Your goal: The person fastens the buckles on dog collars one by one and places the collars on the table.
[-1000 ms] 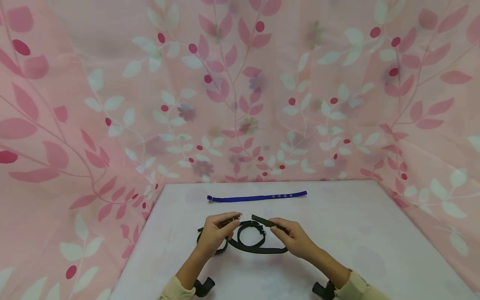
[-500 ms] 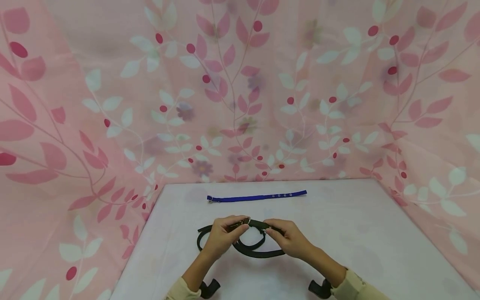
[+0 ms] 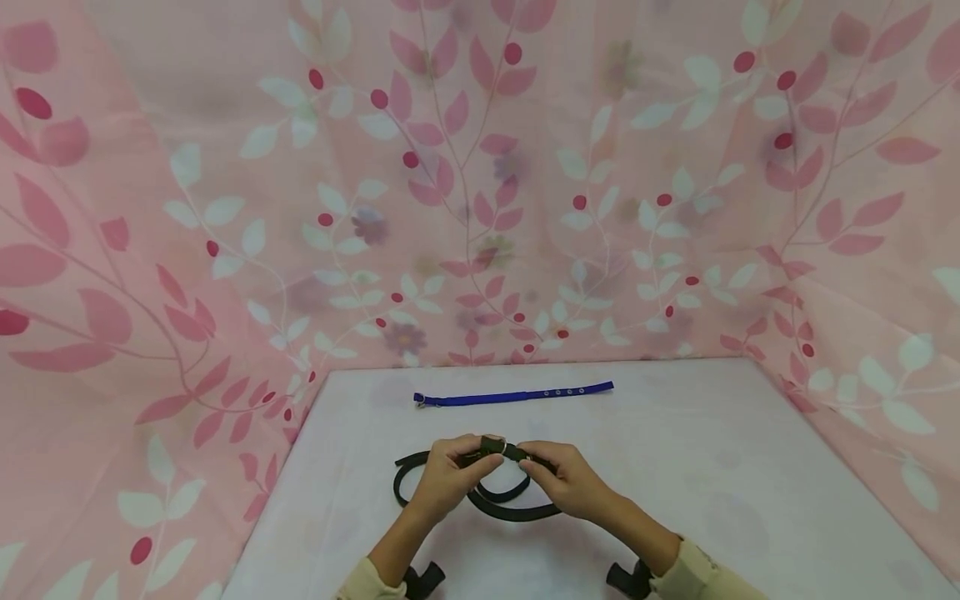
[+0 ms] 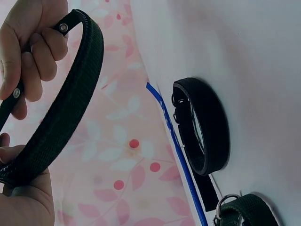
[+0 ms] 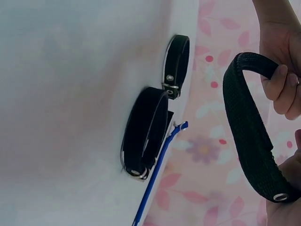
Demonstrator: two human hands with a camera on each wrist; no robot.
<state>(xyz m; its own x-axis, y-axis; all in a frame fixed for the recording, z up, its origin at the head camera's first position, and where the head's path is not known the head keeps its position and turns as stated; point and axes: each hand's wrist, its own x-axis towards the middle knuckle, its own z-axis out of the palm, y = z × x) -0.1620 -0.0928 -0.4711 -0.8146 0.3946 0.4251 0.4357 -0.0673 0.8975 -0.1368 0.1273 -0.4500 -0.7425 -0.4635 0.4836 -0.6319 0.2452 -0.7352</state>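
Note:
A dark green pet collar (image 3: 517, 515) hangs in a curve between both hands, held up over the table. My left hand (image 3: 442, 479) pinches its buckle end, with the metal buckle (image 3: 504, 448) showing at the fingertips. The strap's tip runs through that buckle and pokes out on the left side. Close on the right, my right hand (image 3: 573, 482) grips the strap just behind the buckle. Eyelets show along the strap (image 4: 63, 27) in the left wrist view. My fingers hide part of the buckle.
Behind the hands, a black collar (image 5: 146, 127) buckled into a loop stands on the white table (image 3: 712, 467). A dark green looped collar (image 5: 178, 61) stands to its left. A blue collar (image 3: 480, 399) lies stretched out farther back, before the pink floral cloth (image 3: 465, 208).
Both hands have come together, the left moving right and the right moving left. The strap tip, apart from the buckle a second ago, has passed through it.

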